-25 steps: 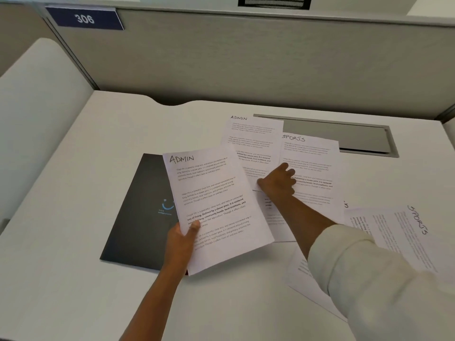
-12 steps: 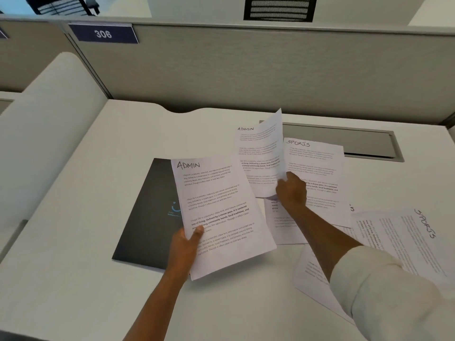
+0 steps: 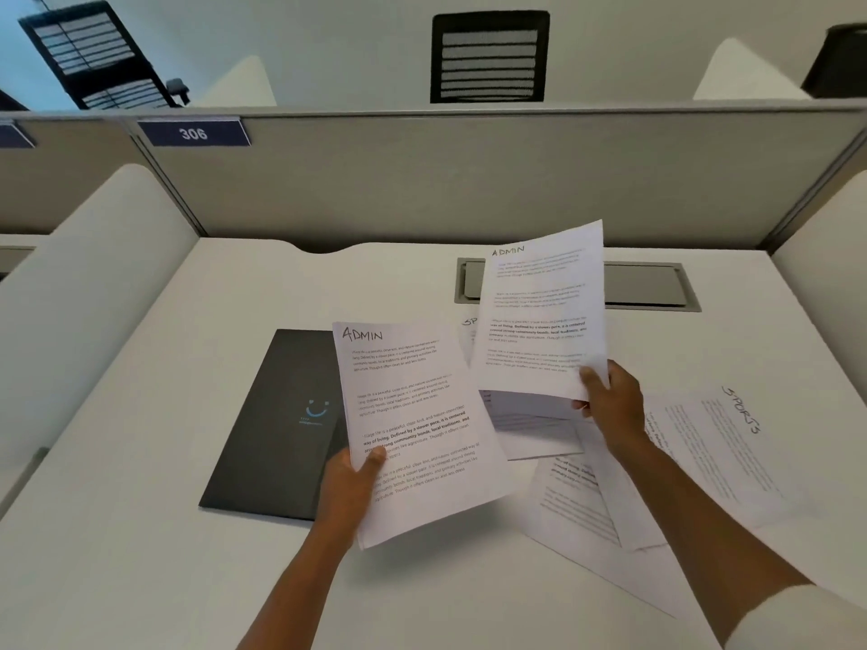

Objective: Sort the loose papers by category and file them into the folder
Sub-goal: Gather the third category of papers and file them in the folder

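Note:
My left hand [image 3: 349, 485] grips the lower left edge of a sheet headed ADMIN [image 3: 413, 429], held tilted above the desk and partly over a closed black folder [image 3: 277, 429] with a blue smile logo. My right hand [image 3: 610, 401] pinches the bottom right corner of a second ADMIN sheet [image 3: 539, 316], lifted upright above the desk. Beneath it lie loose sheets: one showing only "SP" [image 3: 469, 323], a SPORTS sheet [image 3: 718, 452] at the right, and others [image 3: 581, 504] overlapping near my right forearm.
A grey cable hatch [image 3: 652, 286] is set into the white desk [image 3: 117, 532] behind the raised sheet. Grey partition panels [image 3: 422, 180] enclose the back, white dividers the sides. A sign reads 306 [image 3: 193, 133]. Black chairs stand beyond the partition.
My right hand has lifted the second ADMIN sheet off the pile, from flat on the desk to upright. My left hand keeps its ADMIN sheet. The camera has tilted upward.

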The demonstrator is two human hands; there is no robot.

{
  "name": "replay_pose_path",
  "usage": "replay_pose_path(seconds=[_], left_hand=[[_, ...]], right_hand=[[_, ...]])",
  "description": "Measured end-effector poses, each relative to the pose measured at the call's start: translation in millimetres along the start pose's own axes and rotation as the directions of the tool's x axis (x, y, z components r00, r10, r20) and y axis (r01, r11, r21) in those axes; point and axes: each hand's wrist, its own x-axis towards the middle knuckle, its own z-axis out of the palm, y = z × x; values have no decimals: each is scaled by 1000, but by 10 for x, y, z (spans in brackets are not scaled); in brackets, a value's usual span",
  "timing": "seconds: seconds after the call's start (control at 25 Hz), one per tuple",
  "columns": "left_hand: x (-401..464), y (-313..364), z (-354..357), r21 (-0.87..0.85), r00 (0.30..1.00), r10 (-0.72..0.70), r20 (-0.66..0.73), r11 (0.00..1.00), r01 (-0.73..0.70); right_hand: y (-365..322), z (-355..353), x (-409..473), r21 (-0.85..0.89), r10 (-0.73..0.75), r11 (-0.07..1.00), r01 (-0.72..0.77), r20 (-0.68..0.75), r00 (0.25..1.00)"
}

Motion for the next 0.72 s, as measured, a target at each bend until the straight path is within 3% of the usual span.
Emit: replay_pose_path(seconds=[0.36,0.72], left_hand=[[-233,113,435,27,999,36,32,999,-37],[-433,177,819,72,994,62,92,995,-69]], right_hand=[[25,-696,-289,233,19,972,-16,-12,1000],[88,-958,-581,340,-16,939,-53,197,980]])
